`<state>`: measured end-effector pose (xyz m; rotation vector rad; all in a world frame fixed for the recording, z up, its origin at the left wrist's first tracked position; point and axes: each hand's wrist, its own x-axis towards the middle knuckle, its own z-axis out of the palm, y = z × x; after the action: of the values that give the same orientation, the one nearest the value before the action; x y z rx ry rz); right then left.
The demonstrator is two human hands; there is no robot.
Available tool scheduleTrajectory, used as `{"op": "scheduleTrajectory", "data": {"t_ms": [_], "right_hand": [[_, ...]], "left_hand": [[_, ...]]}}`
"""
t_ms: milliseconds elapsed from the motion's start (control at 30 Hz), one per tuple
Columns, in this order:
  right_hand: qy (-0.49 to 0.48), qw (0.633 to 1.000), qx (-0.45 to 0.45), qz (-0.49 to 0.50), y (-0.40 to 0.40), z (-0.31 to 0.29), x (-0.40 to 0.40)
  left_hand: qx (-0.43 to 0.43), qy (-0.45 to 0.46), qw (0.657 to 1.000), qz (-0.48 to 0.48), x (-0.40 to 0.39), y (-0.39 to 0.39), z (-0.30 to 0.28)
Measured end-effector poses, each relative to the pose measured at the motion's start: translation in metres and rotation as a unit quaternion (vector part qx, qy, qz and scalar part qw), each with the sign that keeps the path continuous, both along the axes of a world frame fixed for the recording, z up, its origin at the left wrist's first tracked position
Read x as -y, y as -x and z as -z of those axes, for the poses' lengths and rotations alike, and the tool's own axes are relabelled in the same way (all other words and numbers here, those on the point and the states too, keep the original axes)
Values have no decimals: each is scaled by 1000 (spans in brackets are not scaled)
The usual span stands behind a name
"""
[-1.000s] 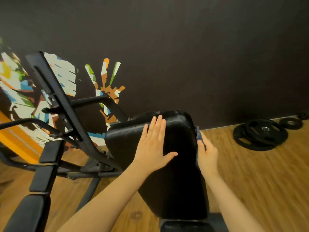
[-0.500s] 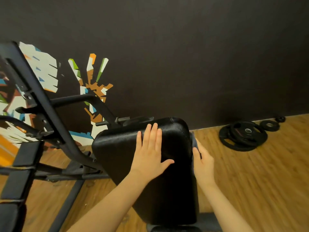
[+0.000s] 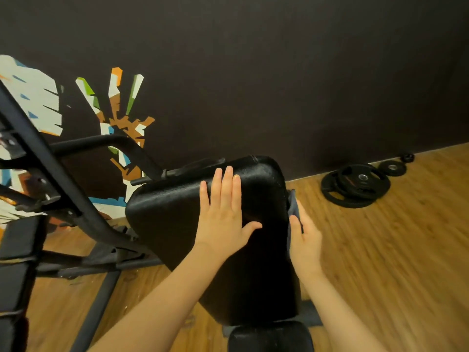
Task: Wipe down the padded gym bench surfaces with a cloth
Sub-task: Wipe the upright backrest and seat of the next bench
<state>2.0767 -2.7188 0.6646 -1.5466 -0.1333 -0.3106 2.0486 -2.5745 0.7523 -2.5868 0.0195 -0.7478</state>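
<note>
The black padded backrest (image 3: 177, 214) of the gym bench tilts up in the middle of the view, with the black seat pad (image 3: 269, 337) below it at the bottom edge. My left hand (image 3: 223, 214) lies flat on the upper face of the backrest, fingers straight. My right hand (image 3: 304, 237) presses a grey-blue cloth (image 3: 294, 203) against the backrest's right side edge. Most of the cloth is hidden between my palm and the pad.
A black steel rack frame (image 3: 50, 174) with a curved bar stands to the left, and a second black padded bench (image 3: 17, 262) runs along the left edge. Black weight plates (image 3: 355, 185) lie on the wooden floor by the dark wall at the right.
The view has shifted right, so the frame and wall painting sit farther left. Both hands keep their places on the backrest, the right hand still with the cloth on the side edge.
</note>
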Motion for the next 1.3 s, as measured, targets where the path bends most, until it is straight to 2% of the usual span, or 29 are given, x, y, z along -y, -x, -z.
{"op": "scheduleTrajectory", "data": {"t_ms": [100,300,367,500,633,733,867,1000,1100,1200,1300], "right_hand": [[7,1000,-16,5,6,5,-1],[-1,998,54,23,-12,-47,-12],[-16,997,64,40,-12,-33,-17],[-35,996,70,52,3,33,-19],[-3,997,65,32,3,76,-11],[18,990,137,33,-13,64,-6],[-8,976,218,19,-29,57,-11],[8,968,248,28,-28,122,-10],[36,959,280,21,-27,162,-7],[46,931,361,6,-37,146,4],[14,924,381,-11,-47,97,6]], "left_hand": [[2,-9,1000,2,-2,-1,1],[28,18,999,17,0,1,6],[43,31,998,20,-1,0,11],[123,41,991,26,4,-6,29],[183,66,980,43,11,-14,60],[220,60,972,53,9,-21,78],[275,54,957,75,8,-26,112],[302,37,947,103,13,-30,167],[338,30,934,108,12,-33,176],[344,22,932,109,12,-33,174],[339,22,935,102,12,-32,174]]}}
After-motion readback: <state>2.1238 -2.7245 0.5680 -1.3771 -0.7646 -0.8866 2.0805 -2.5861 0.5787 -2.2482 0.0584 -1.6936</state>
